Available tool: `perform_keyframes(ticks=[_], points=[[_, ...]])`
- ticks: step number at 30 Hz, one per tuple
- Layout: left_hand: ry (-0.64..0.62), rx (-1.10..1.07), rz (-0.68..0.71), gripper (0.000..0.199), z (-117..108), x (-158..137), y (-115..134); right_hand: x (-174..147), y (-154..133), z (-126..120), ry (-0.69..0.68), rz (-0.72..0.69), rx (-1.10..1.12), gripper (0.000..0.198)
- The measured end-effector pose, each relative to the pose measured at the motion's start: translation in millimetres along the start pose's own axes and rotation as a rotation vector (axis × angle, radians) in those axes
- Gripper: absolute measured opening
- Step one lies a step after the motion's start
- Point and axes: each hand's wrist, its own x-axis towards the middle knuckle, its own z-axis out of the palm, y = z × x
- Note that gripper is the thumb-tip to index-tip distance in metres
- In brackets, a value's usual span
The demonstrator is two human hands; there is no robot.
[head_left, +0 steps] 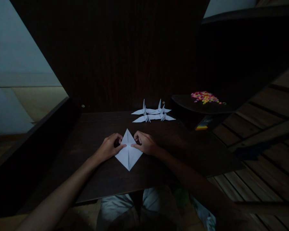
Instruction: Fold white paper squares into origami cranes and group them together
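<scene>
A white sheet of folded origami paper (pixel 128 158), diamond-shaped with a crease or slit down its middle, lies on the dark wooden desk (pixel 93 179). My left hand (pixel 110 145) grips its left edge, the thumb lying on top near the centre line and the fingers curled at the side. On the opposite edge, my right hand (pixel 145 142) holds it the same way, thumb tip close to the middle. Both fingertips' undersides are hidden. Beyond the paper stand several white folded paper cranes (pixel 144 118), grouped close together with pointed wings and necks.
A dark upright panel (pixel 125 57) rises behind the desk, and a low side board (pixel 33 138) runs along the left. To the right, a rounded shelf (pixel 183 102) carries a heap of small colourful pieces (pixel 204 97). Below it is a rainbow-striped item (pixel 202 125). Wooden slats (pixel 255 186) lie at right.
</scene>
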Motion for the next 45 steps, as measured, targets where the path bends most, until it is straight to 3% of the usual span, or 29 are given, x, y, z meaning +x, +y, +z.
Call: perform_keyframes(ticks=[2,6,10,17,23,26,33,45], points=[[0.032,0.010,-0.031,0.023,1,-1,0,-1,-2,-1,0.032,-0.011,-0.066,0.026],[-0.022,0.083,0.126,0.013,0,-2,0,-2,-2,-3,0.001,-0.131,-0.184,0.010],[-0.050,0.189,0.192,0.026,-3,-2,-1,-3,1,-1,-0.024,-0.209,-0.258,0.015],[-0.099,0.211,0.215,0.046,-5,-3,-1,-3,3,-1,0.044,-0.183,-0.323,0.032],[-0.223,0.227,0.187,0.066,-2,-3,-6,-2,8,1,-0.069,-0.131,-0.297,0.030],[-0.286,0.242,0.147,0.075,-1,-4,-7,-3,9,1,-0.169,-0.102,-0.279,0.044],[-0.385,0.245,0.123,0.092,-4,-6,-5,-6,5,-7,-0.352,-0.070,-0.229,0.100],[-0.399,0.251,0.140,0.104,0,-9,-5,-12,-1,-1,-0.311,-0.085,-0.243,0.112]])
